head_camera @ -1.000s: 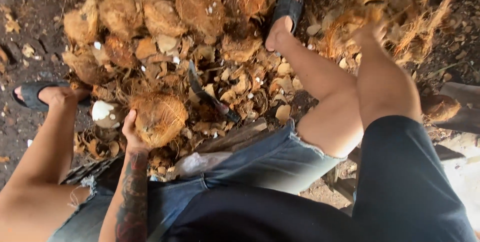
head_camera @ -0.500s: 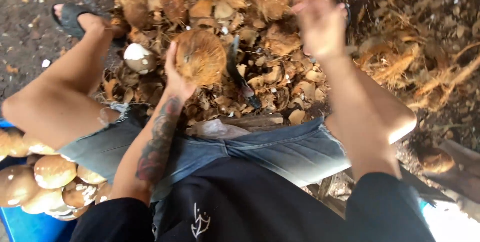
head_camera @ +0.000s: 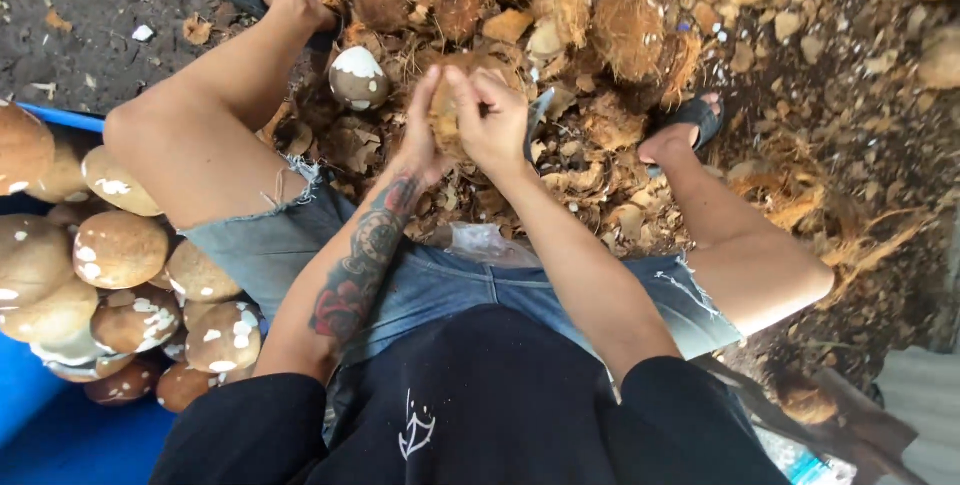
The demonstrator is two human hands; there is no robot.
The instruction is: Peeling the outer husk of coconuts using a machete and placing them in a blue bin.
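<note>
Right hand (head_camera: 497, 120) has joined left hand (head_camera: 425, 130) gripping the coconut (head_camera: 450, 110).

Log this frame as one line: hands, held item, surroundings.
left hand + right hand: gripping coconut | husk pile ahead | peeled coconuts in blue bin, person's left

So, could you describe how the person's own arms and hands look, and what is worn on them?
Both hands, left hand and right hand, are bare, without gloves or rings that I can see. The left forearm carries a large dark tattoo with red parts. Short black sleeves of a shirt end near the elbows.
</note>
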